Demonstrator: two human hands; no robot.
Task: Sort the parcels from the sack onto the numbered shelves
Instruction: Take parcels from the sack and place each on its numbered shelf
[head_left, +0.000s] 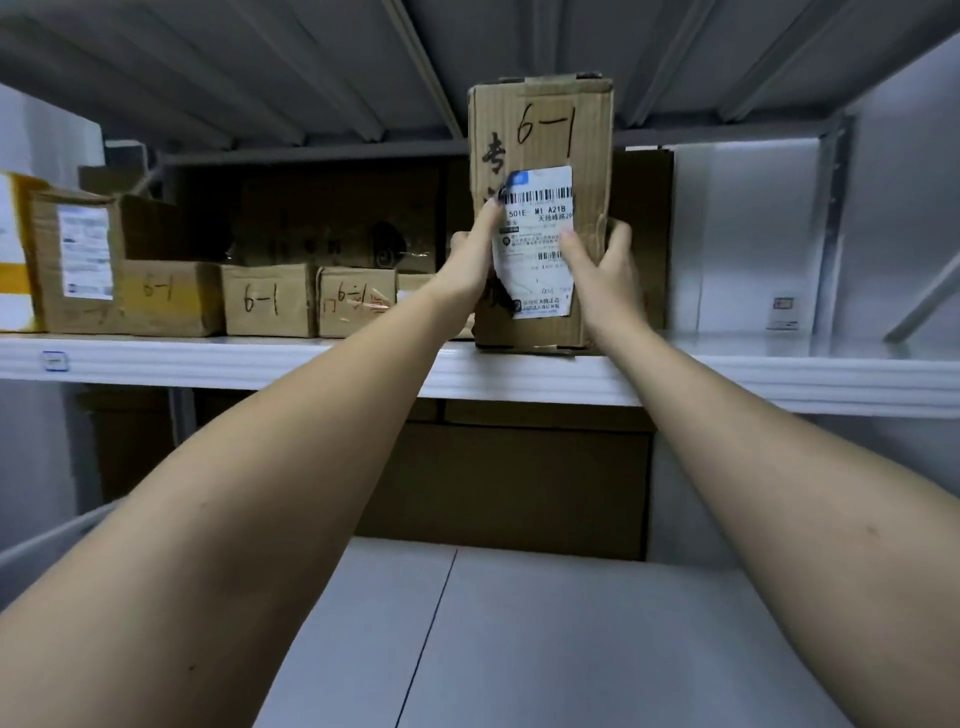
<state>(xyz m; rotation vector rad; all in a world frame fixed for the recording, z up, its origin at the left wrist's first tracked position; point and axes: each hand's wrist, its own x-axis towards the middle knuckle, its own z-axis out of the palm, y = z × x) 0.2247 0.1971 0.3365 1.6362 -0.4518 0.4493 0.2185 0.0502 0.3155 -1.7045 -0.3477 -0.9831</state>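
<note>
A tall cardboard parcel marked "6-1", with a torn white shipping label, stands upright on the front edge of the white metal shelf. My left hand grips its left edge, fingers on the label. My right hand grips its right edge, thumb on the label. Both arms reach up from below. To the left on the same shelf stand several smaller boxes, one also marked "6-1".
A large dark carton fills the back of the shelf. A white parcel stands at the right by the upright post. Below, a lower shelf holds brown cartons at its back.
</note>
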